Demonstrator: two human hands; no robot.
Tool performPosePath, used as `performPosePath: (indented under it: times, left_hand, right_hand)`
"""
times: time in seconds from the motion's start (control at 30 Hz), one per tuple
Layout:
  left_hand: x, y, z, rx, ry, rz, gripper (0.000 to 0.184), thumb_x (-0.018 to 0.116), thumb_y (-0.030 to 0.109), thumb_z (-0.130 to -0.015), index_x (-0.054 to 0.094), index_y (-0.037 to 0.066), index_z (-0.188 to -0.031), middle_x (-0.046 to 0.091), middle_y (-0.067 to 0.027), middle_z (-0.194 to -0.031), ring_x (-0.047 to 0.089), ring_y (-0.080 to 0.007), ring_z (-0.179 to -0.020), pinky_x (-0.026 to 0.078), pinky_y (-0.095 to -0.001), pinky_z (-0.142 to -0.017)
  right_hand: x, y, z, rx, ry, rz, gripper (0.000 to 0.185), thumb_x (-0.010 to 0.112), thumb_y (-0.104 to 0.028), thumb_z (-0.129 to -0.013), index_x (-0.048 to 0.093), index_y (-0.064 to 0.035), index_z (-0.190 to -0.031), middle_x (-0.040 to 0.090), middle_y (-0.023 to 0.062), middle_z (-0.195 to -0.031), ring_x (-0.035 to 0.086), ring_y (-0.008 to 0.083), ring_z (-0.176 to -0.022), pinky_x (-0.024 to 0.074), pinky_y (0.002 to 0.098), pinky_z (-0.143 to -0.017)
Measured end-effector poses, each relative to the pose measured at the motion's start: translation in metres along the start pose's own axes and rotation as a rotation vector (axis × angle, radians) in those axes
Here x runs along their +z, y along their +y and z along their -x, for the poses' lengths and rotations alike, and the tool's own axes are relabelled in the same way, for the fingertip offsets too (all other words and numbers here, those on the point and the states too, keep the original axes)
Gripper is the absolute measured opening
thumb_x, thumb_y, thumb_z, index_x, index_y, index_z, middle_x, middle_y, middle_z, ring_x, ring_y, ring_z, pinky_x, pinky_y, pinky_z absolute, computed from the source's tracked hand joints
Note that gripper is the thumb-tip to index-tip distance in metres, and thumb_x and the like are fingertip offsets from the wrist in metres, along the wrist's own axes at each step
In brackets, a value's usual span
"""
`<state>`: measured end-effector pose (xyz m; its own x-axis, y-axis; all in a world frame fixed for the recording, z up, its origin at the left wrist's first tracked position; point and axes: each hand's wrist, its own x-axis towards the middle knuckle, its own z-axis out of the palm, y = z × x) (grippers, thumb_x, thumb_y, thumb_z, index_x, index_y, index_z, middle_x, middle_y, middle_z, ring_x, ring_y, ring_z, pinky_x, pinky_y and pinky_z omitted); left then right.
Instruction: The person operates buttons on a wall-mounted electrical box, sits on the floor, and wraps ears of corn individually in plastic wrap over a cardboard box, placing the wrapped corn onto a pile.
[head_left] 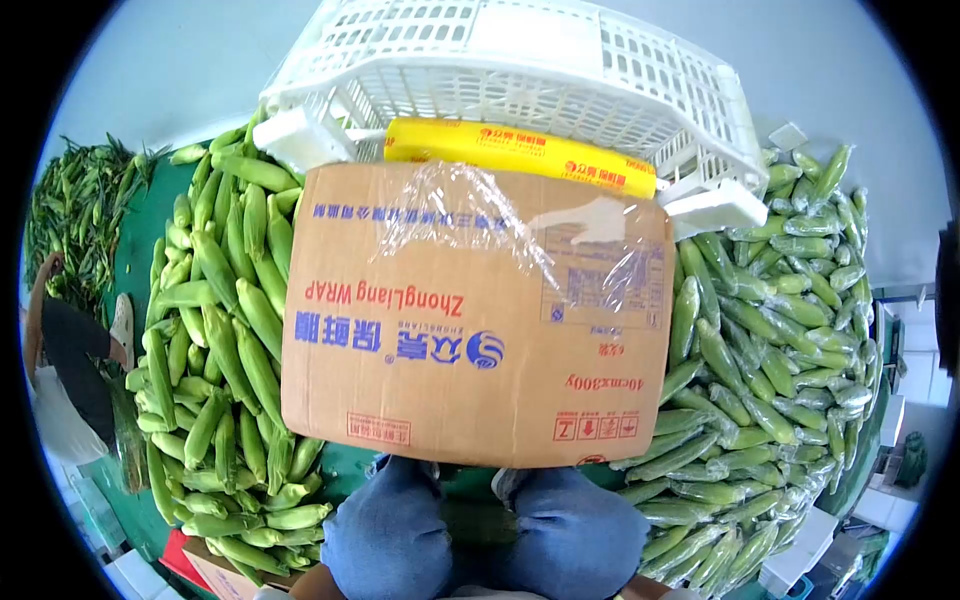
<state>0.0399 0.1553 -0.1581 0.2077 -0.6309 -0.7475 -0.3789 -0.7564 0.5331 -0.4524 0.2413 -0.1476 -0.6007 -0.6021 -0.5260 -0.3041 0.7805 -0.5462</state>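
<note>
Neither of my hands shows; only slivers of bare skin appear at the bottom edge beside my jeans-covered knees. Before my knees is a brown cardboard box, its printing upside down from here. A crumpled strip of clear plastic film lies across its far part. Behind the box, a yellow roll of cling film is mounted between two white end brackets.
A white plastic crate stands behind the roll. Unwrapped corn in green husks is heaped at left, film-wrapped corn at right. Farther left, a person in dark trousers is beside a pile of loose husks.
</note>
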Motion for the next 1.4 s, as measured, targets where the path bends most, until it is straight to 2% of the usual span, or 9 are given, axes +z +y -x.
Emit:
performPosePath:
  times: [0.37,0.53,0.63,0.7,0.83,1.07,1.2,1.3,1.4]
  left_hand:
    - [0.008,-0.024,-0.014,0.192,-0.093,-0.222,0.005,0.060,0.007,-0.082,0.059,0.002,-0.081,0.060,-0.0137,-0.086,0.059,-0.0283,-0.080,0.046,-0.0342,-0.069]
    - [-0.025,0.005,-0.011,0.564,0.037,-0.381,0.006,0.061,0.007,-0.081,0.060,0.002,-0.079,0.061,-0.0142,-0.083,0.059,-0.0293,-0.078,0.046,-0.0349,-0.067]
    - [-0.050,0.085,-0.022,0.823,0.386,-0.253,0.015,0.068,0.011,-0.077,0.057,0.002,-0.073,0.059,-0.0133,-0.076,0.059,-0.0319,-0.079,0.046,-0.0371,-0.065]
    - [-0.050,0.165,-0.008,1.258,0.463,-0.414,0.012,0.066,0.008,-0.079,0.057,0.000,-0.082,0.058,-0.0153,-0.086,0.059,-0.0303,-0.079,0.046,-0.0370,-0.064]
    - [-0.013,0.256,-0.055,1.486,0.570,-0.473,0.031,0.066,0.014,-0.081,0.059,0.010,-0.111,0.058,-0.0109,-0.107,0.057,-0.0311,-0.099,0.048,-0.0386,-0.080]
    - [-0.005,0.331,-0.141,1.251,0.476,-0.772,0.020,0.060,0.019,-0.085,0.062,0.012,-0.103,0.058,-0.0062,-0.098,0.056,-0.0269,-0.098,0.047,-0.0399,-0.081]
    - [-0.005,0.352,-0.179,1.413,0.457,-0.773,0.009,0.058,0.012,-0.082,0.060,0.012,-0.091,0.058,-0.0081,-0.095,0.056,-0.0281,-0.094,0.047,-0.0399,-0.079]
    - [-0.008,0.368,-0.178,1.486,0.390,-0.328,0.008,0.053,-0.001,-0.088,0.054,0.004,-0.094,0.060,-0.0114,-0.093,0.059,-0.0273,-0.088,0.048,-0.0381,-0.080]
    - [-0.027,0.376,-0.153,1.273,0.280,0.117,0.007,0.042,-0.005,-0.095,0.047,-0.001,-0.099,0.056,-0.0092,-0.082,0.059,-0.0177,-0.076,0.048,-0.0287,-0.071]
  right_hand:
    - [-0.004,0.029,-0.022,-0.108,0.005,0.170,0.022,0.058,-0.022,-0.089,0.061,-0.0007,-0.088,0.063,0.0122,-0.081,0.060,0.0281,-0.073,0.0481,0.0365,-0.066]
    - [-0.043,0.012,-0.019,-0.170,-0.029,0.516,0.020,0.060,-0.020,-0.087,0.063,-0.0004,-0.083,0.063,0.0124,-0.080,0.060,0.0286,-0.072,0.0481,0.0361,-0.064]
    - [-0.073,-0.073,-0.023,-0.646,0.210,0.401,0.019,0.062,-0.019,-0.087,0.063,-0.0003,-0.081,0.062,0.0126,-0.079,0.060,0.0289,-0.071,0.0480,0.0358,-0.063]
    - [-0.068,-0.152,-0.025,-0.988,0.277,0.264,0.017,0.069,-0.017,-0.082,0.066,-0.0021,-0.090,0.062,0.0126,-0.086,0.058,0.0326,-0.080,0.0483,0.0360,-0.073]
    - [0.001,-0.248,-0.049,-1.289,0.300,0.263,0.025,0.071,-0.016,-0.081,0.066,-0.0063,-0.104,0.058,0.0143,-0.104,0.055,0.0325,-0.096,0.0447,0.0404,-0.087]
    - [0.053,-0.281,-0.138,-1.148,0.168,0.196,0.015,0.064,-0.008,-0.084,0.061,-0.0066,-0.098,0.060,0.0117,-0.102,0.059,0.0326,-0.081,0.0506,0.0371,-0.073]
    - [0.056,-0.295,-0.153,-1.284,0.194,0.155,0.010,0.057,-0.008,-0.091,0.049,-0.0048,-0.097,0.064,0.0150,-0.108,0.061,0.0253,-0.068,0.0507,0.0323,-0.061]
    - [0.050,-0.286,-0.157,-0.803,-0.188,-0.555,0.009,0.048,-0.011,-0.098,0.042,-0.0046,-0.099,0.066,0.0193,-0.105,0.057,0.0136,-0.058,0.0475,0.0245,-0.056]
    - [0.031,-0.313,-0.137,-0.983,0.041,-0.602,0.004,0.041,-0.009,-0.100,0.041,-0.0054,-0.100,0.060,0.0111,-0.080,0.047,0.0067,-0.051,0.0394,0.0187,-0.049]
